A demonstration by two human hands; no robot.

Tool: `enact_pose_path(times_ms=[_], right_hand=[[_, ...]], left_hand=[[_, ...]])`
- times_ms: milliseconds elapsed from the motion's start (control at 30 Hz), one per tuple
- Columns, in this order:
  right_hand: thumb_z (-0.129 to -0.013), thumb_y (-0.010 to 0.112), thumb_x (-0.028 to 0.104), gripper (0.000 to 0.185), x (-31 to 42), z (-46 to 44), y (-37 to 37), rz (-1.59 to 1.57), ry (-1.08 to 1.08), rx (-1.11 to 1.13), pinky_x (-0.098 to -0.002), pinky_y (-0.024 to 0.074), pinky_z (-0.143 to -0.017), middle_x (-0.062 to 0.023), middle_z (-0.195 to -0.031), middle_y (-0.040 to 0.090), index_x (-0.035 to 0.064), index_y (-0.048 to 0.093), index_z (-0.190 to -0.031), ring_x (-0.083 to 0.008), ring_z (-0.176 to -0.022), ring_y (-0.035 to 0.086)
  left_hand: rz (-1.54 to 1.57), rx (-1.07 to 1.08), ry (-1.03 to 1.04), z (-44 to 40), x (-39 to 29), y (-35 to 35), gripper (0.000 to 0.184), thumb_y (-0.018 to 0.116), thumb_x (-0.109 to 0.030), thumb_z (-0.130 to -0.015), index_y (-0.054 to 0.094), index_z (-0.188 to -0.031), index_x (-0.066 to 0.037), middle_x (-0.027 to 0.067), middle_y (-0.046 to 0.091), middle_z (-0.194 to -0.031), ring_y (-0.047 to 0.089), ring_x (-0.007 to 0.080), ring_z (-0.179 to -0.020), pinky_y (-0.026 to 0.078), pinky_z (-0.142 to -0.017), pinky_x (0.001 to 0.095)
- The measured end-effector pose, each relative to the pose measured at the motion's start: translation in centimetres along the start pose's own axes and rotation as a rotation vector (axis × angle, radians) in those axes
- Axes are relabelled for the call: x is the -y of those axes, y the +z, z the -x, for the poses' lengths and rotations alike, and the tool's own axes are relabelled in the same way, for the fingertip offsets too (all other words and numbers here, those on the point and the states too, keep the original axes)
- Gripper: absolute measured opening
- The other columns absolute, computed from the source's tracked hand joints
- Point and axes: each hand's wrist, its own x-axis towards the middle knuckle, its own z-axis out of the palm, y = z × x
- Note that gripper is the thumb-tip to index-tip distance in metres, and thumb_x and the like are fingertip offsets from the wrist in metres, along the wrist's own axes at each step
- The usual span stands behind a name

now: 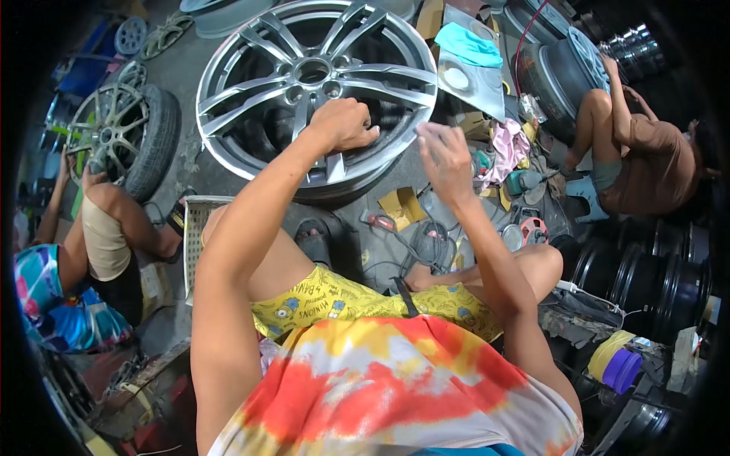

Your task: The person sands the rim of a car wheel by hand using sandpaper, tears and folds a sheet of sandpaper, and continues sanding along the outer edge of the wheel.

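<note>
A silver alloy wheel rim (313, 74) with several split spokes lies face up in front of me. My left hand (344, 125) is over its near spokes, fingers curled in and thumb pointing right. Whatever those fingers hold, if anything, is hidden under the hand. Just off the rim's lower right edge, my right hand (447, 158) is raised with fingers bent together and slightly blurred. I cannot make out anything in its fingertips.
A person at left handles another wheel (114, 133) beside a tyre (156, 140); one at right sits by a wheel (559, 76). A turquoise cloth (468, 45), a pink cloth (508, 148), a power tool (525, 181), cables and a white basket (195, 235) lie around me.
</note>
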Motion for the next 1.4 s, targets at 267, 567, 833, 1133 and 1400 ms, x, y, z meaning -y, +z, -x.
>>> enact_pose_path(times_ms=[267,567,833,1133,1400], right_hand=[[-0.087,0.072,0.003,0.023,-0.2,-0.3,-0.1,0.0,-0.012,0.027,-0.0391,0.0539,-0.086,-0.0093,-0.11,0.071,0.0021,0.075,-0.11,-0.03,-0.093,0.062],[-0.088,0.072,0.004,0.019,1.5,0.1,0.0,-0.053,-0.034,0.058,-0.0388,0.0538,-0.082,-0.0088,-0.108,0.07,0.0023,0.075,-0.107,-0.0289,-0.092,0.062],[-0.09,0.071,0.004,0.021,1.2,0.4,0.7,-0.049,0.043,0.009,-0.0397,0.0527,-0.083,-0.0114,-0.107,0.069,0.002,0.075,-0.11,-0.0295,-0.093,0.063],[-0.089,0.071,0.003,0.024,2.8,1.4,1.3,-0.064,0.061,-0.061,-0.0388,0.0531,-0.079,-0.0111,-0.107,0.069,0.0029,0.075,-0.112,-0.0286,-0.089,0.061],[-0.086,0.073,0.001,0.029,3.0,1.5,1.9,-0.006,0.109,-0.111,-0.0402,0.0525,-0.08,-0.0115,-0.111,0.068,0.0022,0.074,-0.115,-0.0297,-0.09,0.061]], left_hand=[[-0.005,-0.004,0.003,0.0,0.1,-0.1,0.046,0.066,-0.046,-0.086,0.079,-0.09,-0.001,0.027,0.072,-0.085,0.072,0.0441,-0.085,0.057,-0.083,0.0488],[0.005,-0.036,0.008,0.2,0.1,-0.1,0.047,0.065,-0.046,-0.086,0.078,-0.086,0.0,0.0271,0.072,-0.084,0.071,0.0442,-0.084,0.057,-0.081,0.0495],[-0.001,-0.022,0.011,0.2,-0.1,-0.2,0.047,0.065,-0.045,-0.087,0.078,-0.084,-0.001,0.027,0.072,-0.083,0.071,0.0446,-0.083,0.057,-0.081,0.0498],[-0.001,-0.013,0.017,0.2,-0.3,-0.4,0.046,0.066,-0.046,-0.086,0.078,-0.084,-0.002,0.027,0.071,-0.082,0.07,0.0448,-0.082,0.056,-0.079,0.05],[-0.037,0.008,0.01,0.0,-0.5,-0.4,0.045,0.064,-0.045,-0.086,0.078,-0.081,-0.003,0.0242,0.073,-0.083,0.072,0.0433,-0.084,0.058,-0.082,0.0498]])
